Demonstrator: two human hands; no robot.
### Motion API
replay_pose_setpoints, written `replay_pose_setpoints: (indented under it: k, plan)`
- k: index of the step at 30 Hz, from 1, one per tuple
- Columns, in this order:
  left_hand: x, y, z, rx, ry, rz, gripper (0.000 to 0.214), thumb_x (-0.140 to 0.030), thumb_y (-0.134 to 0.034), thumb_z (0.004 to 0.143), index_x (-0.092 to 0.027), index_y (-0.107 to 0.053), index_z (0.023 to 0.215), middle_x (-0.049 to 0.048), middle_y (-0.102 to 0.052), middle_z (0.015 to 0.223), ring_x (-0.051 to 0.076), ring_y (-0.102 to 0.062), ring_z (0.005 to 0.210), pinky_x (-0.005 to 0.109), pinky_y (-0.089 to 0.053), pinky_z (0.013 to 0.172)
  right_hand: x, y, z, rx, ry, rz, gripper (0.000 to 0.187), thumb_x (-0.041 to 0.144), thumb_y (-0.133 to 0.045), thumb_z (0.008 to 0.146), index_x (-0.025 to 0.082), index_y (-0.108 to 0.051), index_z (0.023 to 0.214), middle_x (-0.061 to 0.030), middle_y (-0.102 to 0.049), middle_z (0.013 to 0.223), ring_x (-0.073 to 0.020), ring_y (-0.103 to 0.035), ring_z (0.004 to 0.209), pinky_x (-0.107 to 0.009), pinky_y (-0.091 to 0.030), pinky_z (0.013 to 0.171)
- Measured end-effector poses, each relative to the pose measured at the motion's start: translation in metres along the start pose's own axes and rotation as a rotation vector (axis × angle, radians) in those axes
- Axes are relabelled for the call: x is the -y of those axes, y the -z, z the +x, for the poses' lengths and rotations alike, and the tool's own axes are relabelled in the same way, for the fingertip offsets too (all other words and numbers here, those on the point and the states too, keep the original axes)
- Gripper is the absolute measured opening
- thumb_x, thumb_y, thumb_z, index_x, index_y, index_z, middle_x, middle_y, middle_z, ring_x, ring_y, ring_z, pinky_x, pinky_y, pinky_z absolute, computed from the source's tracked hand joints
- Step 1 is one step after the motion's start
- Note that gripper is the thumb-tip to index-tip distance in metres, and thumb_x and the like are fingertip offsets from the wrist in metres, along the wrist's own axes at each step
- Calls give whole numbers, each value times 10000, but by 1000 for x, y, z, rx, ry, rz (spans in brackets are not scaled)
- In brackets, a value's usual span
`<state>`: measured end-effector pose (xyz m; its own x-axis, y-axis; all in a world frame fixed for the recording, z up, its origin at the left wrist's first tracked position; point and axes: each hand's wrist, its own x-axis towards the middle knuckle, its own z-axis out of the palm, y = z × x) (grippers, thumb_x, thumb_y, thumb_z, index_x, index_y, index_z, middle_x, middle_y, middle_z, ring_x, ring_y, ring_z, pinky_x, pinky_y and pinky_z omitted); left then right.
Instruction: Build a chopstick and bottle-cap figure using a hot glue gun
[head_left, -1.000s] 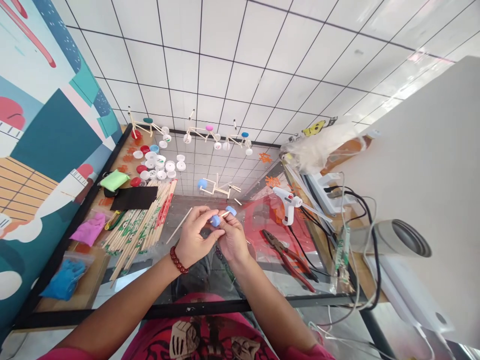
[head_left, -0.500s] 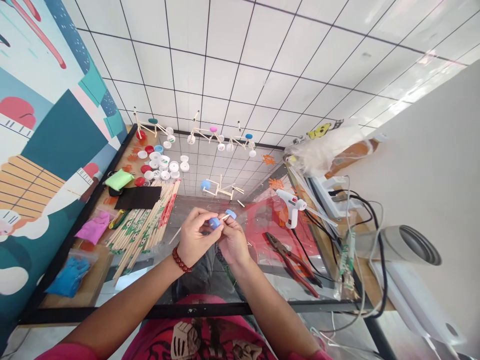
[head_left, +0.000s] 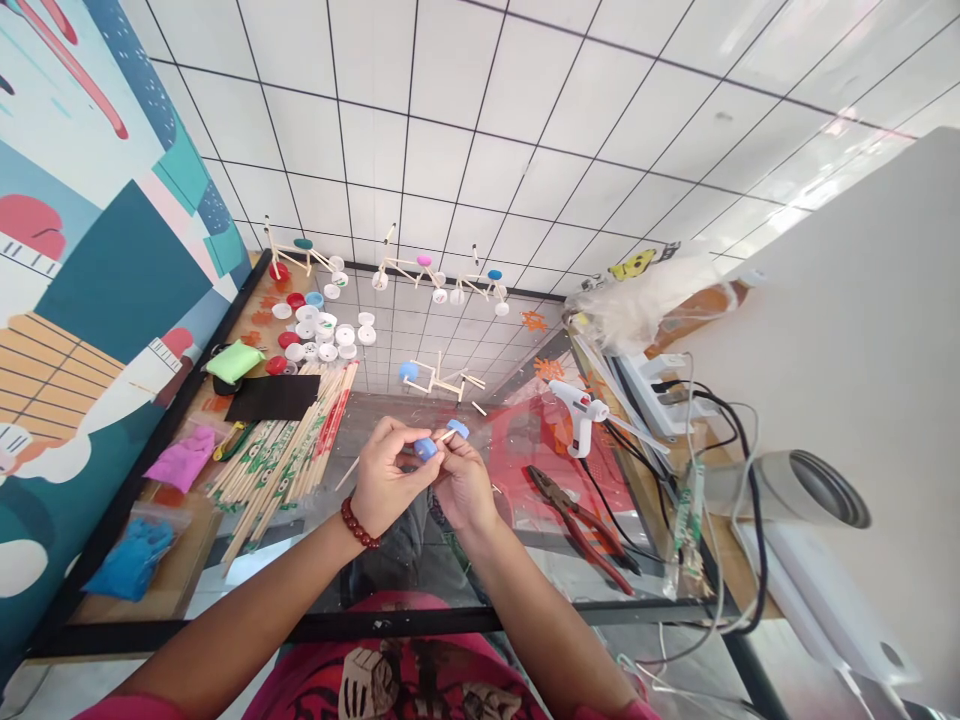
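Very little has moved since the earlier frames: the blue knob (head_left: 425,449) looks slightly turned between my fingertips, and both hands have drifted a touch nearer my body.

My left hand (head_left: 384,483) is pinched on that knob, thumb below and fingers above. My right hand (head_left: 466,488) is closed too, gripping the short stick (head_left: 448,436), though the exact contact hides among my fingers. The two hands meet just in front of me, above the glass table (head_left: 420,605).

The stick's long axis slants away from me and to the right, with a second blue knob (head_left: 458,429) at its far end, beyond my right fingertips. The near knob lies at the lower left of that line, on my left hand's side. I can't tell whether the stick enters it.

Just beyond lies the stick frame (head_left: 448,385). To the left are the bundled sticks (head_left: 289,450); to the right, the glue gun (head_left: 579,412) and pliers (head_left: 556,497).
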<state>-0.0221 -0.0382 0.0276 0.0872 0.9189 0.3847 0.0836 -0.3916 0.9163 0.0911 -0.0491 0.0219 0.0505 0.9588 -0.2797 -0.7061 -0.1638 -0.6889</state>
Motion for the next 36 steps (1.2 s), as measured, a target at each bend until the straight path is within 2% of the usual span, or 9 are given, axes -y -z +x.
replay_pose_setpoints:
  k: [6,13,19,26,31,36]
  plan:
    - [0,0,0,45,-33,-9,270,-144,-684,780,-211,-683,1041,16,-532,934,103,-647,771,220,-628,621,1,-1,-1,-10,-8,1,186,246,-800,668,192,-626,705,25,-562,701,-109,-503,652,-233,-462,657]
    - [-3,0,1,-14,-28,-11,197,-168,-729,762,-195,-656,943,-5,-502,902,78,-635,704,207,-621,572,4,-6,-2,-36,-41,57,225,186,-830,578,182,-622,664,37,-552,691,-92,-514,653,-208,-460,648]
    - [-1,0,1,-15,-23,-4,192,-165,-729,757,-193,-648,929,-7,-507,897,79,-634,700,204,-614,560,1,-2,-1,-10,-19,-1,196,214,-784,666,197,-593,707,32,-551,678,-114,-524,648,-242,-478,656]
    - [1,0,-1,38,-14,-31,239,-155,-691,771,-205,-678,1004,16,-530,931,103,-642,764,225,-626,618,1,2,1,-2,-7,-54,199,275,-787,692,211,-601,727,23,-572,701,-125,-524,662,-256,-482,670]
    - [0,3,2,49,-9,19,276,-188,-673,813,-219,-683,1087,51,-586,996,138,-656,866,245,-625,683,4,-4,-2,-16,40,-52,190,306,-808,683,214,-653,745,17,-608,765,-123,-551,706,-262,-492,718]
    - [-1,10,8,24,-62,76,397,-204,-679,833,-225,-629,1226,83,-646,1104,178,-661,985,308,-612,814,6,-9,-6,11,70,-93,295,320,-817,673,230,-719,937,-22,-687,956,-162,-617,877,-307,-492,858]
